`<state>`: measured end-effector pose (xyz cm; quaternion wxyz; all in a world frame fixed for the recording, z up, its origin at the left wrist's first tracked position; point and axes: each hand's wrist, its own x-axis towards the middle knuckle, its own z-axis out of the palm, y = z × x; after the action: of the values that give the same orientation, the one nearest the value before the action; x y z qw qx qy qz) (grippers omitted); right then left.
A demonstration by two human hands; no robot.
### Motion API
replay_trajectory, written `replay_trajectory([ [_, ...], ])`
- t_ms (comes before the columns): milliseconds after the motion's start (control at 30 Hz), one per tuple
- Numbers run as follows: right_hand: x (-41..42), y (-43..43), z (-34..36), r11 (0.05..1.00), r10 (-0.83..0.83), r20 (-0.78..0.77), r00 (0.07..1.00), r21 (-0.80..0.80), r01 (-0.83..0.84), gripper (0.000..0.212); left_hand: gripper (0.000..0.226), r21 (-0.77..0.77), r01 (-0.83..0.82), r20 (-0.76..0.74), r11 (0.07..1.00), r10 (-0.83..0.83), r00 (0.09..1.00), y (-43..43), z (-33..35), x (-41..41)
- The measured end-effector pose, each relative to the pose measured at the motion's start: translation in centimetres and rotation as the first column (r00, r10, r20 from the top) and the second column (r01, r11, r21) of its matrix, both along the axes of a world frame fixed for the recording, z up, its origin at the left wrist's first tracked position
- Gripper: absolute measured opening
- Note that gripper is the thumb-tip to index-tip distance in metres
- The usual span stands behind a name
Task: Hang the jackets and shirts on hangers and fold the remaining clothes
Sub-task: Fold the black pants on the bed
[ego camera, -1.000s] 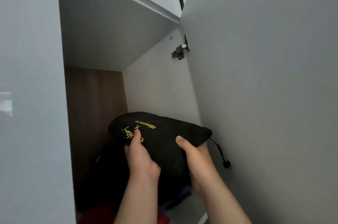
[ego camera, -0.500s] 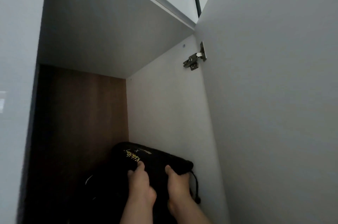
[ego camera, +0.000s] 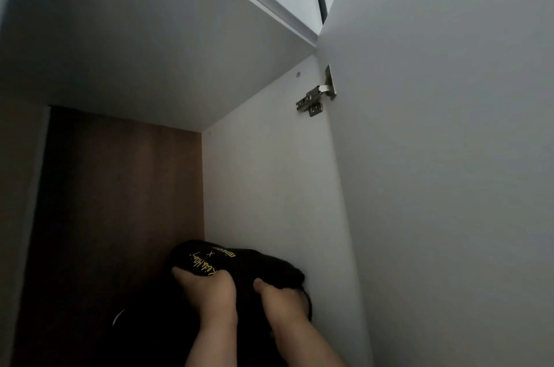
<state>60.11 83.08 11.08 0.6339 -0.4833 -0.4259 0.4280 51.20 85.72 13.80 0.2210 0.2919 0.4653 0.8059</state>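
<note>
Hands clutch a folded black garment with yellow lettering [ego camera: 239, 264]: left hand [ego camera: 209, 291] and right hand [ego camera: 280, 305] both curl round its near edge. It sits low against the white side wall [ego camera: 269, 186], before the brown wooden back panel [ego camera: 120, 201].

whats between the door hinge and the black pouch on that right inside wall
Nothing. In the head view, the white side panel runs bare from the hinge down to the black pouch.

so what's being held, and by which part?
The black bundle with yellow lettering: left hand grips its near edge by the lettering, right hand its near right end.
</note>
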Motion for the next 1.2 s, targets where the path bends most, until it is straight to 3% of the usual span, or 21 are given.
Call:
replay_trajectory([
  [67, 1.3, -1.2, 0.4, 0.999, 0.016, 0.193, 0.981, -0.036, -0.009, 0.060, 0.074, 0.000, -0.197, -0.405, 0.980, 0.180, 0.896, -0.1, 0.9, -1.4],
  [100, 1.9, -1.7, 0.3, 0.996, -0.067, 0.369, 0.927, -0.023, 0.081, 0.060, 0.066, -0.006, -0.225, -0.562, 0.974, 0.183, 0.807, 0.1, 1.4, -2.0],
  [133, 2.3, -1.9, 0.0, 0.972, -0.221, 0.556, 0.801, 0.060, 0.226, 0.057, 0.058, -0.038, -0.215, -0.661, 0.976, 0.137, 0.738, 0.1, 1.8, -2.2],
  [167, 2.4, -2.3, -0.2, 0.897, -0.437, 0.643, 0.629, 0.256, 0.361, 0.048, 0.051, -0.099, -0.196, -0.722, 0.976, 0.065, 0.689, 0.2, 2.0, -2.1],
  [200, 2.4, -2.8, -0.3, 0.783, -0.622, 0.589, 0.516, 0.480, 0.395, 0.034, 0.045, -0.172, -0.197, -0.765, 0.965, -0.005, 0.643, 0.3, 1.9, -2.0],
  [233, 2.3, -3.2, -0.4, 0.655, -0.736, 0.469, 0.488, 0.676, 0.338, 0.021, 0.042, -0.219, -0.220, -0.794, 0.951, -0.043, 0.606, 0.3, 1.7, -1.9],
  [267, 2.0, -3.0, -0.1, 0.555, -0.774, 0.382, 0.505, 0.794, 0.250, 0.019, 0.040, -0.221, -0.250, -0.813, 0.943, -0.037, 0.581, 0.4, 1.7, -2.0],
  [300, 1.8, -2.6, 0.3, 0.538, -0.754, 0.397, 0.524, 0.830, 0.145, 0.023, 0.039, -0.192, -0.277, -0.824, 0.941, -0.001, 0.567, 0.6, 2.0, -2.2],
  [367, 1.8, -1.4, 0.2, 0.654, -0.664, 0.573, 0.481, 0.757, 0.000, 0.035, 0.040, -0.121, -0.312, -0.838, 0.942, 0.071, 0.541, 0.9, 3.1, -3.2],
  [433, 2.1, 0.3, -1.4, 0.757, -0.570, 0.671, 0.474, 0.653, -0.014, 0.045, 0.045, -0.124, -0.306, -0.873, 0.944, 0.042, 0.485, 1.8, 4.3, -3.8],
  [600, 1.5, 2.1, -4.6, 0.838, -0.366, 0.653, 0.663, 0.542, -0.071, 0.051, 0.056, -0.335, -0.333, -0.909, 0.881, -0.209, 0.361, 4.9, 2.3, -3.1],
  [867, 1.1, 3.4, -5.8, 0.867, -0.290, 0.616, 0.733, 0.493, -0.071, 0.054, 0.072, -0.613, -0.390, -0.781, 0.687, -0.452, 0.432, 5.6, 1.3, -3.3],
  [1000, 0.9, 3.6, -7.0, 0.897, -0.223, 0.615, 0.756, 0.434, -0.088, 0.051, 0.078, -0.661, -0.428, -0.748, 0.616, -0.495, 0.442, 5.8, 0.6, -2.8],
  [1067, 0.9, 3.8, -7.6, 0.900, -0.208, 0.615, 0.761, 0.424, -0.097, 0.051, 0.072, -0.639, -0.451, -0.768, 0.623, -0.480, 0.424, 5.7, 0.1, -2.6],
  [1200, 1.0, 3.6, -7.5, 0.900, -0.223, 0.643, 0.732, 0.425, -0.099, 0.054, 0.047, -0.455, -0.458, -0.866, 0.764, -0.261, 0.425, 4.4, -0.8, -2.0],
])
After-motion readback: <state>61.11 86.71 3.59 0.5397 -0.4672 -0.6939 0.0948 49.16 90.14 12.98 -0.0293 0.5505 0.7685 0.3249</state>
